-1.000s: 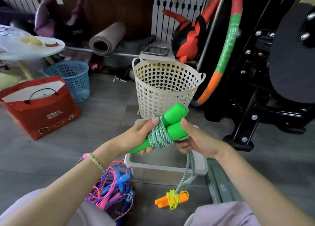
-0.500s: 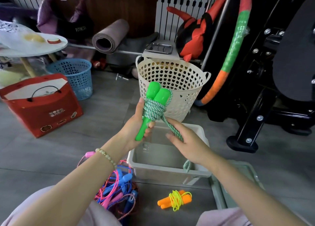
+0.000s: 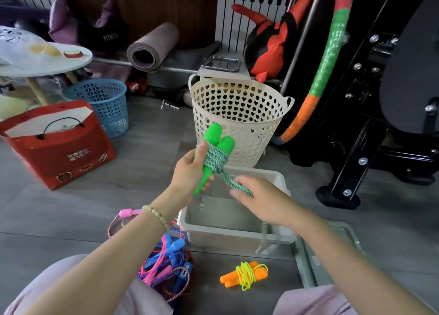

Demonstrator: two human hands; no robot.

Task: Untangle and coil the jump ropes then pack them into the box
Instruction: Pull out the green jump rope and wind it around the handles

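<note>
Grey floor, left fingers gripping green rope handles, right fingers pinching cord, tail in grey box

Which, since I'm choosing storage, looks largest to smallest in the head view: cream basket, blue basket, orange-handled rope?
1. cream basket
2. blue basket, though it sits farther away, so its real size is unsure
3. orange-handled rope, plainly smallest

My left hand holds the green jump rope upright above the box. Its green-white cord is wound round both handles, the tail running into my right hand. The grey box sits open on the floor. A coiled orange jump rope lies just in front of it, with a pink-and-blue tangle to its left.
</note>
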